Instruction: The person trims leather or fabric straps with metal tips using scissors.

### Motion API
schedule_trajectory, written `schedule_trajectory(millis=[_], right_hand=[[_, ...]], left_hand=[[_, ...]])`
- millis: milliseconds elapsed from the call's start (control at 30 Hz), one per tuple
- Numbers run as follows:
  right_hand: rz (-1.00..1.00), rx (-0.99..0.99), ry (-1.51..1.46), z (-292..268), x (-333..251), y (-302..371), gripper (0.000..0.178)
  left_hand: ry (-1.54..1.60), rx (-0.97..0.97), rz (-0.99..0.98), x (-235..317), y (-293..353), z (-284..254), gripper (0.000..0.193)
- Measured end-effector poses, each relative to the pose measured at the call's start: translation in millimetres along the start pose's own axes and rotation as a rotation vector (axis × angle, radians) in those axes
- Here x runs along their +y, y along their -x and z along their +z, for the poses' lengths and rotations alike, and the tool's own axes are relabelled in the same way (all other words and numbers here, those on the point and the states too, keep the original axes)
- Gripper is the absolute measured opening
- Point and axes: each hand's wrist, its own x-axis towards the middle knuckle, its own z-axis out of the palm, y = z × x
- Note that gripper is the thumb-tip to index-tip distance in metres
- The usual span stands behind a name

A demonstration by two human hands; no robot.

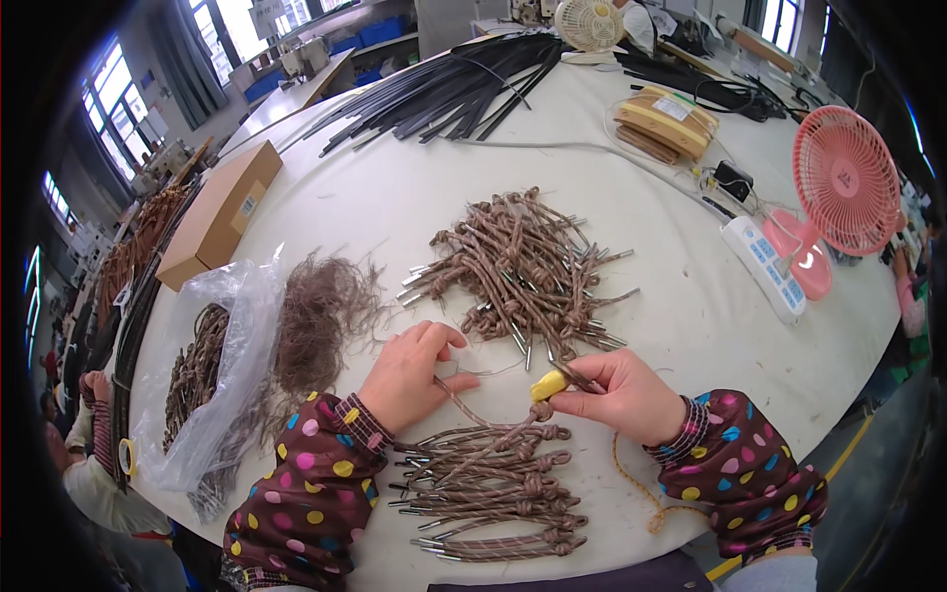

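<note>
My left hand [412,373] pinches the end of a brown knotted cord [473,414]. A thin loose thread curves off beside its fingertips. The cord runs right to a knot at my right hand [623,397]. Those fingers are closed round a small tool with a yellow covering [547,385], its exact kind partly hidden by the fingers. A thin yellow string [641,483] hangs below that hand. Just beyond both hands lies a heap of knotted brown cords with metal tips [518,261]. Nearer me, more such cords [503,493] lie side by side in a stack.
On the left are a clear plastic bag of cords [212,385], a tangle of brown thread [321,326] and a cardboard box [222,215]. On the right stand a pink fan [845,181] and a white power strip [763,266]. Black strips [444,89] lie at the far side.
</note>
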Motion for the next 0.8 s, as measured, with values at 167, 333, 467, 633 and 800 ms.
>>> schedule_trajectory(millis=[167, 333, 467, 633, 800], right_hand=[[-0.1, -0.175, 0.296, 2.3, 4.1, 3.0, 0.024], [-0.145, -0.363, 0.338, 1.8, -0.9, 3.4, 0.024], [-0.172, -0.245, 0.241, 0.1, 6.1, 2.4, 0.022], [-0.107, -0.149, 0.276, -2.7, 5.9, -0.7, 0.019], [-0.091, 0.01, 0.279, -5.9, -2.1, -0.5, 0.017]], left_hand=[[-0.219, 0.147, -0.137, -52.9, 0.8, -32.2, 0.028], [-0.249, 0.278, -0.112, -46.3, -15.4, -35.9, 0.025], [-0.381, 0.327, -0.024, -23.6, -46.3, -14.5, 0.026], [-0.488, 0.397, 0.058, -31.8, -46.5, -8.6, 0.016], [-0.486, 0.539, 0.169, 1.4, -15.6, -38.9, 0.025]])
